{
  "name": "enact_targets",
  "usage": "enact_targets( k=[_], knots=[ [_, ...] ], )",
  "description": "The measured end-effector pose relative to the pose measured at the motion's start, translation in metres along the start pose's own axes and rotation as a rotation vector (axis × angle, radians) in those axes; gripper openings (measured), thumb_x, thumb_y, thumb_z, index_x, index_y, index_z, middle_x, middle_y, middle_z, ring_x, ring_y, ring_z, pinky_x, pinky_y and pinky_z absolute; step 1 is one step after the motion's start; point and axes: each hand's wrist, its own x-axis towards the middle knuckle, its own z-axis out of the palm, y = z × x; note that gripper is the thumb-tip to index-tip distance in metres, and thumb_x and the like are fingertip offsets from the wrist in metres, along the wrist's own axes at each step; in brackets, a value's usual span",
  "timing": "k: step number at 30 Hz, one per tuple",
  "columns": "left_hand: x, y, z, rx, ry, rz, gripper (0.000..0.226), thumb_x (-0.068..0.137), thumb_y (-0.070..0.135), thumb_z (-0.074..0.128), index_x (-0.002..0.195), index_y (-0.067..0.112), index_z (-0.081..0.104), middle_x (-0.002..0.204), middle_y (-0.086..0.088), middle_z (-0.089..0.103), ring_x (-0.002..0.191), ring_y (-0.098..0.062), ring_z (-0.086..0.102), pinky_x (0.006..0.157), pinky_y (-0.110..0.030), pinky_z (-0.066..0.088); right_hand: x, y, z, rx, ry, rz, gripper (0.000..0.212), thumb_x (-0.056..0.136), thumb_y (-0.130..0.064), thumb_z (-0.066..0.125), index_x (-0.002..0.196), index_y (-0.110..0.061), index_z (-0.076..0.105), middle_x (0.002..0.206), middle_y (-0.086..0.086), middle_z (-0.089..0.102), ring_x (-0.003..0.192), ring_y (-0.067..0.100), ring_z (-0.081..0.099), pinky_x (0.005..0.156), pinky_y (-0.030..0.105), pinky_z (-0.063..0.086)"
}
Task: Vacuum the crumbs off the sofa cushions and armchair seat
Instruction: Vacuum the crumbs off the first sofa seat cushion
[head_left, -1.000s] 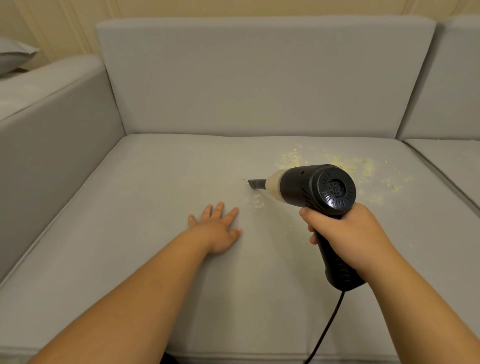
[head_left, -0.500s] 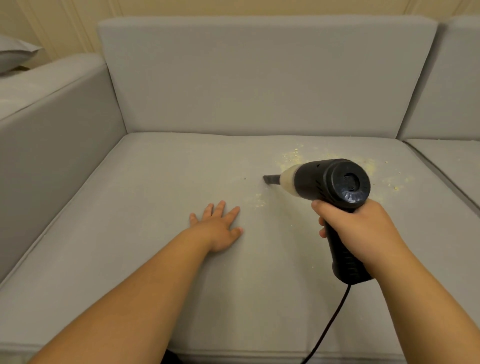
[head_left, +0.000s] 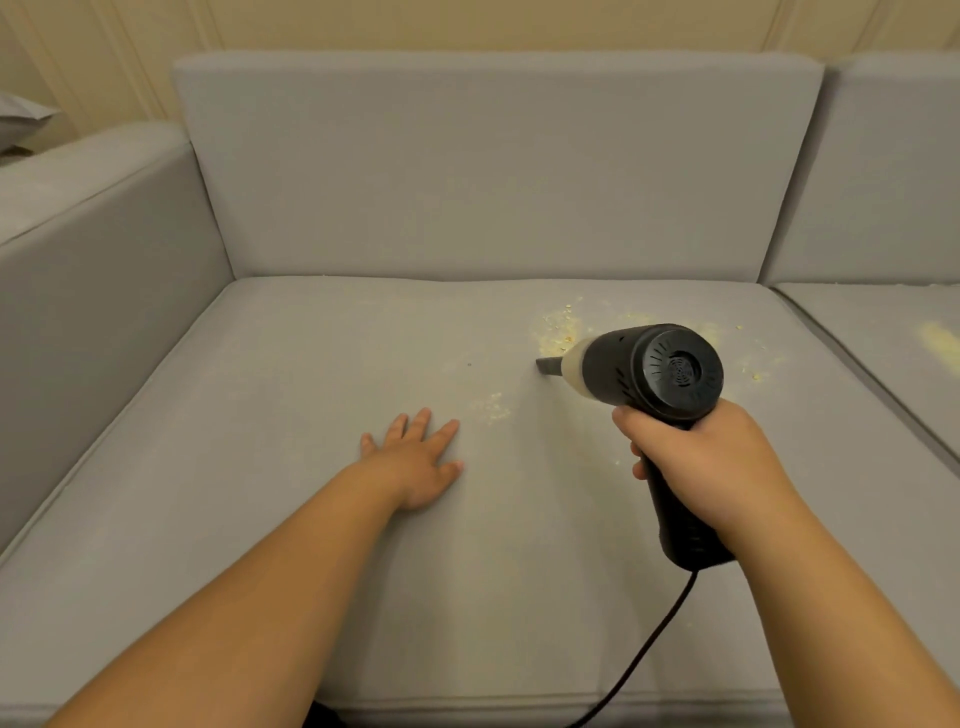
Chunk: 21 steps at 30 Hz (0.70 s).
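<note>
— Head view: what are your hands doing?
— My right hand (head_left: 701, 462) is gripping the vacuum (head_left: 654, 371); my left hand (head_left: 415, 462) is lying flat, open. Crumbs (head_left: 558, 330) are sitting just beyond the vacuum's nozzle on the cushion (head_left: 311, 389).

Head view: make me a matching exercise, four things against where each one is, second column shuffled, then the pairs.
1. left hand
2. right hand
3. nozzle
4. power cord

A. trails off the seat cushion's front edge
B. flat on the cushion, fingers spread
C. wrapped round the vacuum's handle
D. tip at the cushion, beside the big crumb patch

Pairs: 1-B, 2-C, 3-D, 4-A
</note>
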Motion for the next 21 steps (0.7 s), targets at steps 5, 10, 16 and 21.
enact_targets(
  k=[5, 10, 16, 21],
  knots=[
    [-0.011, -0.002, -0.001, 0.017, -0.006, -0.022, 0.073, 0.101, 0.071, 0.027, 0.161, 0.05, -0.007, 0.172, 0.007, -0.02, 0.159, -0.024, -0.015, 0.121, -0.069, -0.001, -0.008, -0.003, 0.006, -0.067, -0.079, -0.064, 0.01, 0.088, -0.032, 0.073, 0.089, -0.023, 0.071, 0.078, 0.007, 0.076, 0.067, 0.015, 0.076, 0.077, 0.041, 0.061],
    [-0.022, -0.009, 0.003, 0.009, -0.042, -0.037, 0.086, 0.092, 0.083, 0.033, 0.16, 0.052, -0.008, 0.171, 0.01, -0.021, 0.159, -0.022, -0.016, 0.121, -0.07, 0.0, -0.021, -0.008, 0.009, -0.062, -0.183, -0.075, 0.01, 0.089, -0.032, 0.074, 0.089, -0.022, 0.072, 0.079, 0.008, 0.076, 0.067, 0.015, 0.076, 0.071, 0.036, 0.058],
    [-0.029, -0.016, 0.011, 0.006, -0.026, -0.03, 0.088, 0.091, 0.084, 0.034, 0.16, 0.052, -0.012, 0.17, 0.011, -0.023, 0.158, -0.021, -0.017, 0.121, -0.069, -0.001, -0.031, -0.01, 0.004, -0.048, -0.177, -0.069, 0.017, 0.089, -0.03, 0.075, 0.09, -0.014, 0.072, 0.082, 0.01, 0.076, 0.064, 0.014, 0.075, 0.065, 0.03, 0.054],
    [-0.03, -0.015, 0.013, -0.012, -0.012, -0.028, 0.085, 0.092, 0.083, 0.03, 0.16, 0.052, -0.01, 0.171, 0.011, -0.022, 0.159, -0.021, -0.017, 0.121, -0.069, -0.002, -0.033, -0.006, 0.002, -0.085, -0.079, -0.089, 0.013, 0.087, -0.03, 0.074, 0.086, -0.019, 0.069, 0.08, 0.009, 0.075, 0.065, 0.016, 0.076, 0.067, 0.033, 0.055]
  ],
)
